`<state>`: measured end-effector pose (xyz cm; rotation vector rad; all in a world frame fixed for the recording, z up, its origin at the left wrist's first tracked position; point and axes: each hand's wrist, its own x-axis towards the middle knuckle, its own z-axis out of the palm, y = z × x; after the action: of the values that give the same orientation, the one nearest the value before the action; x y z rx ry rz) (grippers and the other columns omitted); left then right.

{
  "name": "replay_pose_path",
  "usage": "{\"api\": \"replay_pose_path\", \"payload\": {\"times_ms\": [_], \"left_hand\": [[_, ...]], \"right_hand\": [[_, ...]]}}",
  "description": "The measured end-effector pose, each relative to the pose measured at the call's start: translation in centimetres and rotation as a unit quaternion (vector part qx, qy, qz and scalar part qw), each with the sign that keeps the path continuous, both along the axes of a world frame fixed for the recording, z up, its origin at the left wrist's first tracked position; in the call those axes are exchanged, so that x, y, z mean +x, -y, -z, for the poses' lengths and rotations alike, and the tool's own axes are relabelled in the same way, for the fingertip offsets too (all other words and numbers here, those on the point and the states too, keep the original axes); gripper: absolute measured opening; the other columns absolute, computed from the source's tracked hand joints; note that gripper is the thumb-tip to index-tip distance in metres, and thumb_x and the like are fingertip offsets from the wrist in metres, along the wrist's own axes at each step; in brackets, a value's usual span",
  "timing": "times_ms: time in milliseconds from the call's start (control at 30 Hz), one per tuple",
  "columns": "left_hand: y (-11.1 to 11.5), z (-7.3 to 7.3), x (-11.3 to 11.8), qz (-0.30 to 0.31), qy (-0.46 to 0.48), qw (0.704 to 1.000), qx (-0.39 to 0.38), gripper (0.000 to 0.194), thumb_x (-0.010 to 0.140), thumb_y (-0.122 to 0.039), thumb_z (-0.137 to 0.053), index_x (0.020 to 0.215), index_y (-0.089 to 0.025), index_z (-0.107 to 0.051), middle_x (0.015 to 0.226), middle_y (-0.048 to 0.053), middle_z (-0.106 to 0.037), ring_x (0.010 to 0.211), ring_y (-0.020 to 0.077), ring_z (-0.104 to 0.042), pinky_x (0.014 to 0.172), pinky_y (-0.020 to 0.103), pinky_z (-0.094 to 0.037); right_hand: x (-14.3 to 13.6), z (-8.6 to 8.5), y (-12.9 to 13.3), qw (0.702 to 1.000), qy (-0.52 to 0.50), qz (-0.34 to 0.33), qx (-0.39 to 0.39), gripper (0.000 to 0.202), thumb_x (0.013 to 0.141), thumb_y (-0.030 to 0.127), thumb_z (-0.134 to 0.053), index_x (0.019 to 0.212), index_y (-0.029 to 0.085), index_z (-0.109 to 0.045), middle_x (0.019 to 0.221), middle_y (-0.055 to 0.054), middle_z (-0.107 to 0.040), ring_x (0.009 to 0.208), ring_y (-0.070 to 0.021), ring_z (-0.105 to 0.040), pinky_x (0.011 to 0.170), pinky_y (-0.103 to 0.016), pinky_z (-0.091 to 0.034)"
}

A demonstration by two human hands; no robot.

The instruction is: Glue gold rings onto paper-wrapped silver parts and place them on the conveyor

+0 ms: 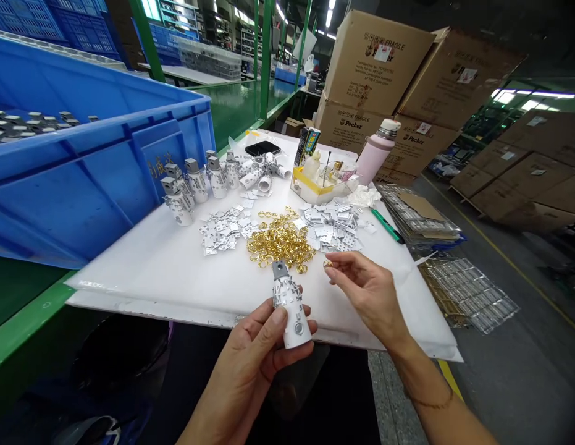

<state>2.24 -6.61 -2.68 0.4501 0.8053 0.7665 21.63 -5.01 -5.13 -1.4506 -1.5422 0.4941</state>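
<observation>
My left hand [264,340] is closed round a white cylindrical part [294,315] with silver detailing and a grey square top, held upright over the table's front edge. To its right, my right hand [361,290] pinches a small gold ring [327,264] between thumb and fingertips, apart from the part. Just beyond both hands lies a heap of gold rings [282,241]. Small silver-white flat pieces [226,228] are piled to its left, and a second pile of flat pieces [333,225] sits to its right.
Similar white parts [180,204] stand at the table's left, others lying behind. A blue crate [176,136] borders the left side. Toward the back are a phone [262,148], a tray of bottles [310,185] and a pink flask [375,151]. A green cutter [387,225] lies right.
</observation>
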Motion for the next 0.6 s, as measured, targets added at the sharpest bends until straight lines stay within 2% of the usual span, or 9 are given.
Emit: {"api": "replay_pose_path", "payload": {"times_ms": [67, 133, 200, 367, 467, 600], "left_hand": [[-0.1, 0.1, 0.2, -0.005, 0.005, 1.0, 0.003, 0.027, 0.087, -0.026, -0.063, 0.111, -0.018, -0.07, 0.106, 0.009, -0.074, 0.093, 0.0194, -0.07, 0.073, 0.024, -0.06], [-0.1, 0.0, 0.4, 0.001, 0.014, 1.0, 0.011, 0.026, 0.087, -0.027, -0.062, 0.11, -0.019, -0.071, 0.108, 0.009, -0.074, 0.093, 0.0195, -0.069, 0.073, 0.024, -0.06], [-0.1, -0.1, 0.7, 0.016, 0.026, 0.999, 0.021, 0.023, 0.088, -0.026, -0.061, 0.106, -0.019, -0.073, 0.109, 0.008, -0.074, 0.092, 0.0181, -0.069, 0.073, 0.023, -0.06], [0.2, -0.6, 1.1, 0.028, 0.037, 0.999, 0.025, 0.023, 0.09, -0.025, -0.058, 0.106, -0.02, -0.073, 0.108, 0.008, -0.074, 0.091, 0.0165, -0.069, 0.073, 0.022, -0.06], [0.3, -0.4, 1.1, 0.026, 0.03, 0.999, 0.017, 0.023, 0.089, -0.025, -0.059, 0.107, -0.019, -0.072, 0.106, 0.008, -0.075, 0.091, 0.0173, -0.069, 0.072, 0.023, -0.06], [0.5, -0.1, 1.3, 0.029, 0.036, 0.999, 0.016, 0.025, 0.089, -0.026, -0.06, 0.109, -0.019, -0.072, 0.105, 0.009, -0.075, 0.09, 0.0179, -0.07, 0.071, 0.023, -0.06]], "right_hand": [[-0.2, -0.1, 1.2, 0.992, -0.126, -0.007, -0.021, 0.017, 0.087, 0.029, -0.064, 0.1, 0.019, -0.064, 0.086, -0.002, -0.068, 0.076, -0.0152, -0.067, 0.07, -0.029, -0.057], [-0.6, -0.2, 2.4, 0.963, -0.264, -0.019, -0.044, 0.015, 0.082, 0.025, -0.071, 0.095, 0.02, -0.066, 0.088, -0.001, -0.069, 0.079, -0.0153, -0.07, 0.076, -0.029, -0.058], [-1.0, 0.0, 3.5, 0.942, -0.33, -0.026, -0.046, 0.013, 0.079, 0.021, -0.074, 0.09, 0.021, -0.067, 0.093, -0.001, -0.069, 0.085, -0.0156, -0.07, 0.083, -0.03, -0.058], [-1.5, 0.4, 5.0, 0.943, -0.33, -0.003, -0.05, 0.011, 0.078, 0.021, -0.075, 0.084, 0.02, -0.067, 0.1, -0.004, -0.069, 0.094, -0.0191, -0.068, 0.082, -0.031, -0.059], [-1.2, 0.7, 5.4, 0.941, -0.334, 0.005, -0.06, 0.011, 0.078, 0.023, -0.075, 0.08, 0.019, -0.064, 0.102, -0.006, -0.07, 0.092, -0.0201, -0.069, 0.083, -0.034, -0.059], [-0.9, 1.0, 5.8, 0.948, -0.317, 0.0, -0.034, 0.01, 0.078, 0.02, -0.074, 0.077, 0.02, -0.064, 0.1, -0.004, -0.07, 0.092, -0.0177, -0.068, 0.079, -0.028, -0.058]]}}
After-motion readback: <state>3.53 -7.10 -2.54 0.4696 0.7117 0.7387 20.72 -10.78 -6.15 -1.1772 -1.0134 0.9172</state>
